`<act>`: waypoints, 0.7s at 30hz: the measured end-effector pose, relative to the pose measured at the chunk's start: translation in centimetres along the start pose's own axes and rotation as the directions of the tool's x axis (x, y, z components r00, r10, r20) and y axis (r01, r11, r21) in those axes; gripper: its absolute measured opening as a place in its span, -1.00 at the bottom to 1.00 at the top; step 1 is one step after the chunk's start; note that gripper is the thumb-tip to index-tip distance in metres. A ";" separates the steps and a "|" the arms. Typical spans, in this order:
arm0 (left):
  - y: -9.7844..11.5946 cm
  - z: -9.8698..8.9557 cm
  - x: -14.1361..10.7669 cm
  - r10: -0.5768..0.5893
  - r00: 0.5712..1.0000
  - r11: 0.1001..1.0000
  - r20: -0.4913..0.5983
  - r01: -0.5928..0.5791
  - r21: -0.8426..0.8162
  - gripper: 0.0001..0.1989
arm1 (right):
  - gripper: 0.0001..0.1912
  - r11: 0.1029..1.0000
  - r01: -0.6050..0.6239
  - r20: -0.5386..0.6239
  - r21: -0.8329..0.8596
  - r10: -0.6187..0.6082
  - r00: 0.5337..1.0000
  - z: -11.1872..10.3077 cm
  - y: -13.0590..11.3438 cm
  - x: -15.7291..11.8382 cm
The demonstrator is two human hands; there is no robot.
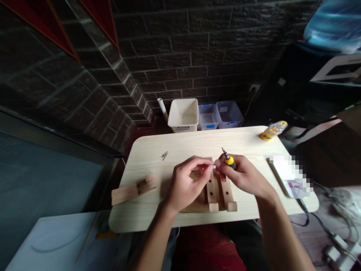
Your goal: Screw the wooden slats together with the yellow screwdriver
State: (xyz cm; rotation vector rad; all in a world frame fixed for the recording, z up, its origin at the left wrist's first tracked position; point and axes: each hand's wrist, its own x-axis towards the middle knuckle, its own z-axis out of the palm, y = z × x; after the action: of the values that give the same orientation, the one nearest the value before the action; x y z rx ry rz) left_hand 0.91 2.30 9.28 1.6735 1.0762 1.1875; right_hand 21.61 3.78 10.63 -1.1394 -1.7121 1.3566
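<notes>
My left hand (189, 183) is above the wooden pieces, its thumb and index finger pinched on something too small to make out. Close against it, my right hand (244, 174) is wrapped round a yellow and black screwdriver (230, 161), whose tip points up and away; its thumb and finger meet the left fingertips. Under both hands lie two wooden strips, the left strip (211, 192) and the right strip (227, 192), with dark holes and rounded ends, on a wooden board (194, 205). Several screws (164, 155) lie on the tabletop. A separate wooden piece (129, 192) rests at the left.
On the light table (146, 150), a clear bottle with yellow parts (273, 131) stands at the back right, and a partly pixelated device (291, 180) lies at the right. Beyond the far edge are a white bin (184, 114) and two clear bins (208, 116).
</notes>
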 end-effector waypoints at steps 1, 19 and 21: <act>0.0 0.0 0.3 0.013 1.000 1.000 0.011 -0.013 0.002 -0.90 | -0.66 1.000 0.008 0.006 0.019 -0.008 1.000 -0.1 0.2 0.0; 2.6 -0.9 -0.2 0.089 0.996 0.995 0.029 -0.090 0.035 -0.72 | -0.95 0.968 0.067 -0.137 0.243 -0.034 0.990 -0.3 -0.9 -2.5; 2.6 -0.7 -0.1 0.124 0.992 0.986 0.025 -0.126 0.105 -0.75 | -0.94 0.959 0.060 -0.107 0.278 -0.031 0.994 0.0 -1.2 -2.4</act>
State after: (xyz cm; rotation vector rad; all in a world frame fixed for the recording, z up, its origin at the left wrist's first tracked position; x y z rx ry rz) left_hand 0.72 1.46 11.79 1.8541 1.0523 1.2096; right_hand 22.31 1.50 11.85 -0.9835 -1.4115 1.4338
